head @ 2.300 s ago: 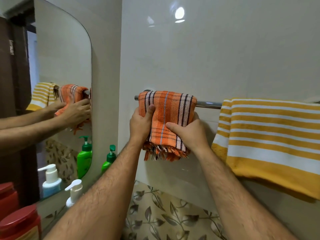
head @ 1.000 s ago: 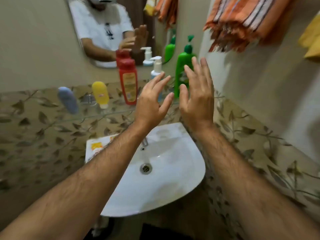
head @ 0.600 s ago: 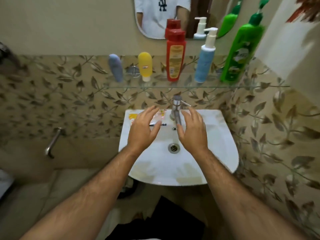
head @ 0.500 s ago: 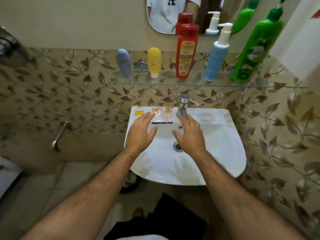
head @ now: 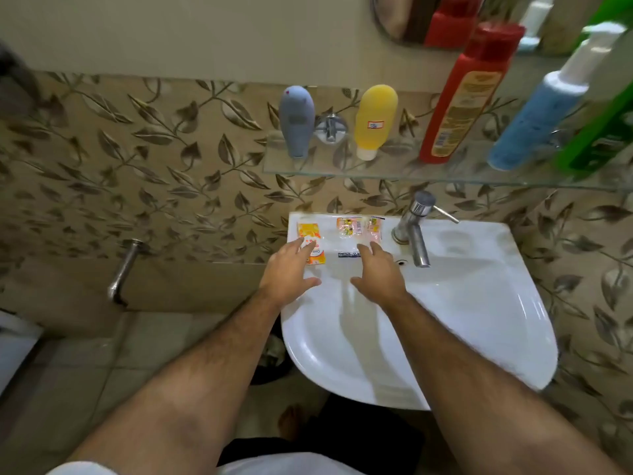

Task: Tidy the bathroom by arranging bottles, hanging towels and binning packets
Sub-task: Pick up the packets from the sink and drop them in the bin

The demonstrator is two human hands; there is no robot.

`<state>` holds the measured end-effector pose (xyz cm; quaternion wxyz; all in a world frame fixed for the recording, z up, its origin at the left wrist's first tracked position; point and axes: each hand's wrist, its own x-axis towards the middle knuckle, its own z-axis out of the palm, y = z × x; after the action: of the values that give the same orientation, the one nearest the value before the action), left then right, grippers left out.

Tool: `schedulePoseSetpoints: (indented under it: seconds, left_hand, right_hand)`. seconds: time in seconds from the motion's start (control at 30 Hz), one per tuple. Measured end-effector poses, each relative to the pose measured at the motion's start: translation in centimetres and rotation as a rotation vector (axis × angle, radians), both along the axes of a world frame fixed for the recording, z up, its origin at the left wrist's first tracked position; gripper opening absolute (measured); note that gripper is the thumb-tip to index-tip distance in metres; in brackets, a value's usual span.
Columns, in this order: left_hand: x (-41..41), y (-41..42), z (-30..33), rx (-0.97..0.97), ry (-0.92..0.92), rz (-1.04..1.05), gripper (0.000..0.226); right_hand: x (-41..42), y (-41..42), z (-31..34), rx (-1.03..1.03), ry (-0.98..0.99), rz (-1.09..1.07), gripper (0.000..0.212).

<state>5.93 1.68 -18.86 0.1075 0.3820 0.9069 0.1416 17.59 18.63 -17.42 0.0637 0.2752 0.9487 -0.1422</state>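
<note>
Several small packets lie on the back ledge of the white sink (head: 479, 303): an orange-yellow packet (head: 310, 234) at the left, a clear printed packet (head: 358, 228) beside the tap, and a thin dark strip (head: 349, 255). My left hand (head: 291, 269) reaches over the ledge with straight fingers, its fingertips on the orange-yellow packet. My right hand (head: 380, 272) hovers with open fingers next to the dark strip. Bottles stand on the glass shelf (head: 342, 168): grey tube (head: 296, 121), yellow tube (head: 375, 120), red bottle (head: 469, 94), blue pump bottle (head: 541, 121), green bottle (head: 606, 132).
A chrome tap (head: 412, 231) rises at the sink's back, right of the packets. A metal pipe spout (head: 121, 272) sticks out of the leaf-patterned wall at the left. A mirror edge (head: 404, 22) shows above the shelf. Tiled floor lies below.
My hands left the orange towel on the rail and came down over the sink. Both reached forward to the packets on the back ledge; the left fingertips now touch the orange-yellow one.
</note>
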Motion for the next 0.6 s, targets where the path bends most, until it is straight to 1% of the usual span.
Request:
schedulePoseSetpoints:
  seconds: [0.1, 0.23, 0.37, 0.47, 0.53, 0.6]
  left_hand:
    - [-1.8, 1.2, -0.8, -0.056, 0.047, -0.093, 0.094]
    - [-3.5, 2.8, -1.9, -0.122, 0.079, -0.156, 0.112]
    - [-4.3, 4.0, -2.9, -0.194, 0.095, -0.16, 0.115]
    - [-4.4, 4.1, -3.9, -0.259, 0.103, -0.153, 0.108]
    - [-4.3, 4.0, -4.5, -0.261, 0.115, -0.145, 0.096]
    - [-4.2, 3.8, -5.0, -0.226, 0.126, -0.129, 0.08]
  right_hand:
    - [-2.1, 0.5, -0.6, 0.047, -0.028, 0.001, 0.073]
    - [-4.1, 1.5, -1.6, 0.143, -0.077, 0.025, 0.086]
    - [-5.5, 2.5, -2.3, 0.205, -0.142, 0.048, 0.098]
    - [-6.0, 2.7, -3.0, 0.226, -0.18, 0.062, 0.097]
    - [-6.1, 2.6, -3.4, 0.22, -0.198, 0.07, 0.091]
    - [-5.9, 2.5, -3.9, 0.206, -0.188, 0.077, 0.082]
